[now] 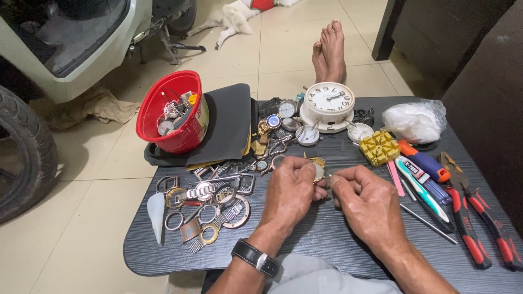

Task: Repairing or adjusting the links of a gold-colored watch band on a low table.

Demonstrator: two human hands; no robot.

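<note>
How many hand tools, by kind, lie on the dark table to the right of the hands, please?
Red-handled pliers: 2
Blue-and-orange-handled screwdriver: 1
White-and-green pen-shaped tool: 1
Thin metal rod: 1
Pink flat stick: 1
Yellow square plastic holder block: 1
Total: 7

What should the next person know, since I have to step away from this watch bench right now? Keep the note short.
Left hand: closed on a small gold-coloured watch case, held just above the dark table.
Right hand: fingertips pinched on a thin metal tool whose tip meets the case.
Nearby: loose watch parts at left, red bucket behind them, white alarm clock ahead, yellow block, pliers at right.
Done: case picked up and tool applied. Left: cannot tell how far the work on it has got.
</note>
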